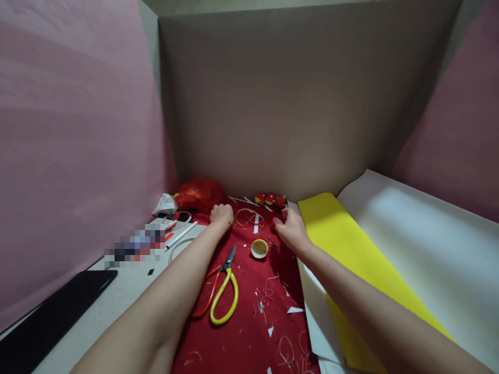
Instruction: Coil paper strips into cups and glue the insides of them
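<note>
My left hand (pixel 222 214) is closed, back upward, at the far part of the red cloth (pixel 249 291); whatever its fingers hold is hidden. My right hand (pixel 292 228) has its fingers closed round a small red round piece (pixel 277 222), partly covered by them. Between the hands lies a loop of thin cord (pixel 249 218). A small round piece with a yellow rim (pixel 259 249) rests nearer to me. Scissors (pixel 225 291) with one yellow and one red handle lie beside my left forearm, blades pointing away.
Small red and yellow round figures (pixel 270 199) sit by the back cardboard wall (pixel 304 104). A red plastic bag (pixel 200 193) is at back left. Yellow corrugated sheet (pixel 351 254) and white sheet (pixel 424 239) lie right. A black flat object (pixel 58 311) lies left. Thread and paper scraps litter the cloth.
</note>
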`<state>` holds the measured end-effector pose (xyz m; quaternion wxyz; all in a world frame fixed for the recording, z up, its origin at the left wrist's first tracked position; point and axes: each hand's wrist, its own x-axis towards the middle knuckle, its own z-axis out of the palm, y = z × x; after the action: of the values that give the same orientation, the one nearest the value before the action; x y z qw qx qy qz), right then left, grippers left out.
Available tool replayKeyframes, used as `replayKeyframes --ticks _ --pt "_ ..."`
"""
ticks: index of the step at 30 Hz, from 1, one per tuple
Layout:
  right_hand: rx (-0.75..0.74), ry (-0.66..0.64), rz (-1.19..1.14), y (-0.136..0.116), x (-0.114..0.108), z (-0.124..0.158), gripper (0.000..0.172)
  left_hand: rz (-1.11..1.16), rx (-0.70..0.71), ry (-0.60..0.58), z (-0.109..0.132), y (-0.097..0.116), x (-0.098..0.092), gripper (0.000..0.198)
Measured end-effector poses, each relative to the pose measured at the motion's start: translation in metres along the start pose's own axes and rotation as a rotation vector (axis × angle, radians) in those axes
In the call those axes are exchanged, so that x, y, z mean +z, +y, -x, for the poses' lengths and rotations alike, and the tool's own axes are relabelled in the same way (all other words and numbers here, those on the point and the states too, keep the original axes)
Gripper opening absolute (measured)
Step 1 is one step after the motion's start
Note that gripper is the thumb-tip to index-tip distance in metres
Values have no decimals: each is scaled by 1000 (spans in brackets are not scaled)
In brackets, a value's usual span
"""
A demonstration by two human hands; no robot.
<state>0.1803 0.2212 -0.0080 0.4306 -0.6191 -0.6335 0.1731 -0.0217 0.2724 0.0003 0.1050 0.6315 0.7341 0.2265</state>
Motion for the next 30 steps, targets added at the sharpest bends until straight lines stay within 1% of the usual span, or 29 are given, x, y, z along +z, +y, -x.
replayKeyframes --ticks 3,4,6,7,9,10,12,14,15,17,19,22,25,27,30 --pt "61 -2 -168 -11 -11 13 29 60 26 19 0 3 -9 33" --pt "81 -22 -241 -16 -15 18 25 91 53 22 3 5 -16 32" --pt "116 -108 -406 -26 -22 31 15 165 133 24 17 13 -32 28" --pt "132 -160 -490 -31 -25 38 13 206 181 22 28 18 -40 25" --pt "157 -249 -631 -41 -31 52 22 297 276 4 58 28 -54 17" --pt "167 -272 -704 -45 -34 58 26 340 321 -26 76 32 -60 15" --pt "187 -279 -897 -51 -39 71 28 413 385 -101 114 38 -68 10" --pt "203 -251 -1079 -53 -44 82 26 476 404 -174 147 39 -72 7" --pt "209 -232 -1142 -53 -47 88 25 510 393 -201 160 38 -73 7" --pt "209 -196 -1179 -50 -54 101 23 591 347 -250 179 33 -73 8" --pt "214 -168 -1200 -45 -60 112 22 686 272 -287 190 25 -73 11" --pt "236 -130 -1234 -34 -68 127 22 851 148 -320 198 16 -70 15" --pt "272 -85 -1284 -25 -72 137 21 1054 36 -301 207 11 -64 18" --pt "295 -73 -1322 -21 -72 142 22 1207 -35 -257 212 12 -59 16" --pt "324 -87 -1378 -18 -71 147 23 1423 -152 -184 219 17 -50 9"
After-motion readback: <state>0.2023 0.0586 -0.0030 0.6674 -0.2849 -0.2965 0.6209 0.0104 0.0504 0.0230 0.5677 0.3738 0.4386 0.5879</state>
